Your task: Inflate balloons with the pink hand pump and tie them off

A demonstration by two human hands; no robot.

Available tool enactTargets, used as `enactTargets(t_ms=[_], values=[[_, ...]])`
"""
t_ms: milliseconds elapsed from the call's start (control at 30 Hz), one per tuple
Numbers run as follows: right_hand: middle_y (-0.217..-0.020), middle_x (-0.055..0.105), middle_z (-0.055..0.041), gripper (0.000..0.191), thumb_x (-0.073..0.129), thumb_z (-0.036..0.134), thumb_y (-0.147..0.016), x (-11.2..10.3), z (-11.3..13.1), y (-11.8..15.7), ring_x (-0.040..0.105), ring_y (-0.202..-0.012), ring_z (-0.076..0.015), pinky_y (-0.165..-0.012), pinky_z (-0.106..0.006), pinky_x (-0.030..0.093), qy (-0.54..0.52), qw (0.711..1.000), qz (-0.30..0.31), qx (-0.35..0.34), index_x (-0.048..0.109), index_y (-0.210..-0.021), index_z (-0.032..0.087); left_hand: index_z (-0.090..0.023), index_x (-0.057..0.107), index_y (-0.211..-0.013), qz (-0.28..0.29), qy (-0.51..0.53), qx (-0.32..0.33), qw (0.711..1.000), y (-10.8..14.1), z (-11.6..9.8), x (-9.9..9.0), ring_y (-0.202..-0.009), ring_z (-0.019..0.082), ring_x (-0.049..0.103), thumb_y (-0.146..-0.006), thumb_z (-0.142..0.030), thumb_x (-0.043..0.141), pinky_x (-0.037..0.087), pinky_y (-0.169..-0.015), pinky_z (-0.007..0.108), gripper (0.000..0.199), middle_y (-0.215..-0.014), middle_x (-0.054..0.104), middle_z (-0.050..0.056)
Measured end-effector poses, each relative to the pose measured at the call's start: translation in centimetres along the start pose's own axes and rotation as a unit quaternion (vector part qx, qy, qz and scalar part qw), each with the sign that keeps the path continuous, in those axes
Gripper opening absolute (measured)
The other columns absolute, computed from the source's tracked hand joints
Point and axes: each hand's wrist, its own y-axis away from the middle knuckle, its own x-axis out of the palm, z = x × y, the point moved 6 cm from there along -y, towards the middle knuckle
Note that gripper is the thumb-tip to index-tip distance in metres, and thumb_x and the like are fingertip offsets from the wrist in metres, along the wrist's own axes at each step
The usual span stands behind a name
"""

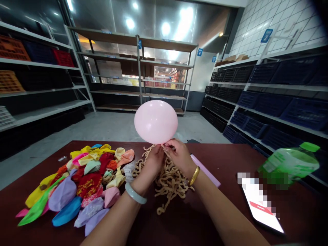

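Observation:
An inflated pink balloon [155, 121] stands above the table, its neck pointing down between my hands. My left hand [155, 158] pinches the neck from the left, a pale bangle on that wrist. From the right, my right hand [176, 153] has its fingers closed at the same neck, with a gold bangle on the wrist. The fingers hide most of the neck, so whether it is knotted I cannot tell. Beneath both hands lies a heap of tan, curly cords [170, 182].
Uninflated balloons [89, 181] in many colours cover the table's left side. On the right are a lilac stick-like object [205, 171], a phone [261, 205] and a green-capped bottle [292, 164]. Shelves [138, 65] with crates [271, 106] surround the dark red table [217, 218].

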Motion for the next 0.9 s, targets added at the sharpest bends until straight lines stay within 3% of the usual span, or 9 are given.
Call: enactTargets(t_ms=[200,400,500,767,900], values=[[-0.082,0.065,-0.0055,0.012,0.053,0.024,-0.09,-0.7,-0.9,0.8,0.057,-0.079,-0.0197,-0.073,-0.031,0.042,0.063,0.994,-0.054,0.072,0.06,-0.082,0.018,-0.016,0.057,-0.078,0.013,-0.043,0.001,0.999,0.4,0.4,0.9,-0.059,0.013,0.046,-0.082,-0.042,0.058,0.037,-0.053,0.025,0.026,-0.067,0.056,0.002],[-0.08,0.068,-0.0021,0.005,0.062,0.018,-0.084,-1.2,-0.5,0.8,0.06,-0.075,-0.0174,-0.072,-0.029,0.044,0.018,0.996,-0.053,0.065,0.065,-0.08,0.02,-0.016,0.058,-0.077,0.003,-0.134,0.027,0.991,0.1,0.0,0.4,-0.065,0.016,0.049,-0.083,-0.037,0.055,0.039,-0.06,0.027,0.022,-0.07,0.056,0.003],[-0.089,0.072,-0.0046,0.013,0.06,0.012,-0.084,-1.2,-0.5,0.9,0.063,-0.083,-0.0189,-0.079,-0.03,0.046,0.018,0.996,-0.043,0.072,0.07,-0.088,0.019,-0.017,0.058,-0.077,-0.004,-0.177,0.046,0.983,0.1,-0.3,0.3,-0.065,0.017,0.049,-0.085,-0.033,0.051,0.04,-0.062,0.029,0.019,-0.07,0.056,0.003],[-0.089,0.07,-0.0069,0.016,0.056,0.016,-0.089,-0.9,0.1,0.9,0.062,-0.083,-0.0202,-0.081,-0.031,0.046,0.134,0.991,-0.006,-0.004,0.072,-0.09,0.019,-0.017,0.057,-0.077,0.0,-0.185,0.054,0.981,-0.6,1.1,-0.1,-0.068,0.018,0.051,-0.086,-0.033,0.049,0.042,-0.066,0.032,0.02,-0.072,0.058,0.005],[-0.083,0.067,-0.0075,0.011,0.057,0.018,-0.088,-1.0,0.0,1.0,0.06,-0.081,-0.0214,-0.076,-0.031,0.045,0.202,0.979,-0.026,0.01,0.067,-0.086,0.016,-0.018,0.056,-0.076,0.008,-0.168,0.063,0.984,-0.6,1.1,0.4,-0.072,0.018,0.052,-0.085,-0.033,0.05,0.044,-0.072,0.032,0.018,-0.075,0.059,0.005]])
